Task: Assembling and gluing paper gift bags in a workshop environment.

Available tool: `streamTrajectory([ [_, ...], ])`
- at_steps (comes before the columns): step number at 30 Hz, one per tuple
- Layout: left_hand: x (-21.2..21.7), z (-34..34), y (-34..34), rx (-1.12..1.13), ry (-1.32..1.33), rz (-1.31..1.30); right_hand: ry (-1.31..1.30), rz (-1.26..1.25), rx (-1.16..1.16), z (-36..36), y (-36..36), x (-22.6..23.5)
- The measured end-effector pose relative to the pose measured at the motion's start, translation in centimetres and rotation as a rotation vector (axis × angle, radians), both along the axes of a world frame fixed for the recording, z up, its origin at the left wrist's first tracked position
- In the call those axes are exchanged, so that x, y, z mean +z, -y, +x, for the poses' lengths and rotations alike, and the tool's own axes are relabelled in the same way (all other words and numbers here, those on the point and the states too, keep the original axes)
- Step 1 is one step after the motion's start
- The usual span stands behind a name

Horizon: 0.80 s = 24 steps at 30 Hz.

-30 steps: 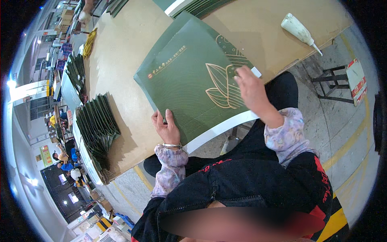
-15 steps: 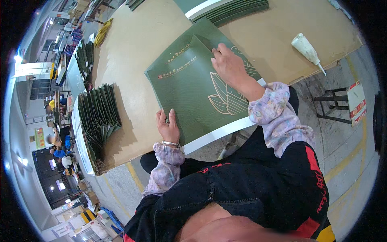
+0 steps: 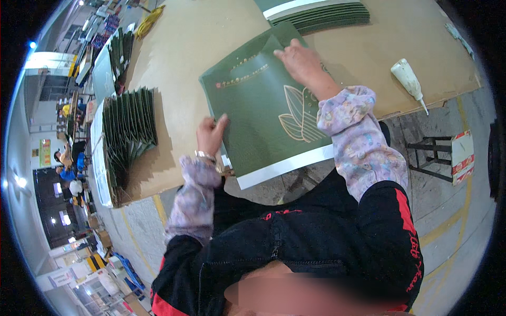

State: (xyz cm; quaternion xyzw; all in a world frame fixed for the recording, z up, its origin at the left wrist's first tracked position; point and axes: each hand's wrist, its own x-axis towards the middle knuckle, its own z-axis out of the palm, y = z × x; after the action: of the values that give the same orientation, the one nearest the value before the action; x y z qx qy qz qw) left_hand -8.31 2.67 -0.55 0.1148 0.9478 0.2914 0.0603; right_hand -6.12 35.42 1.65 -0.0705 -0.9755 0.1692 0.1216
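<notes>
A flat green bag with a pale leaf drawing and a white strip along its near edge lies on the brown table, and its near part hangs a little over the table's edge toward the person. The left hand is at the bag's left edge, near the lower corner. Its fingers are bent and they touch the edge, but I cannot tell if they really pinch the bag. The right hand rests on the far upper corner of the bag. It is mostly open, with the fingers curled lightly and pressing on the green surface; it grips nothing that I can see.

Beyond the right hand, at the far side of the table, there is a stack of green bags. On the left part of the table another pile of green bags is spread like a fan. On the right, well apart from the bag, a white glue bottle lies on its side. A dark stool stands on the floor to the right.
</notes>
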Motion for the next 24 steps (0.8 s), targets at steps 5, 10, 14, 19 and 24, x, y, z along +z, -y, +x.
streamTrajectory([
  [5,0.5,-5.7,-2.7,0.08,-0.137,-0.111,-0.037,-0.102,-0.038,-0.3,0.0,0.4],
  [10,0.4,-4.2,-4.2,0.171,-0.173,-0.063,-0.01,-0.285,-0.088,-2.1,-3.3,-1.9],
  [14,0.0,-3.9,-4.9,0.157,-0.374,0.042,-0.033,-0.15,-0.137,-4.7,-1.8,-0.1],
  [19,-0.1,-3.6,-3.0,0.231,-0.085,0.12,-0.463,0.242,0.164,-5.9,-1.1,-4.4],
  [24,2.6,-6.0,-4.9,0.127,0.158,0.133,-0.246,0.073,0.057,-4.9,-2.3,-4.8],
])
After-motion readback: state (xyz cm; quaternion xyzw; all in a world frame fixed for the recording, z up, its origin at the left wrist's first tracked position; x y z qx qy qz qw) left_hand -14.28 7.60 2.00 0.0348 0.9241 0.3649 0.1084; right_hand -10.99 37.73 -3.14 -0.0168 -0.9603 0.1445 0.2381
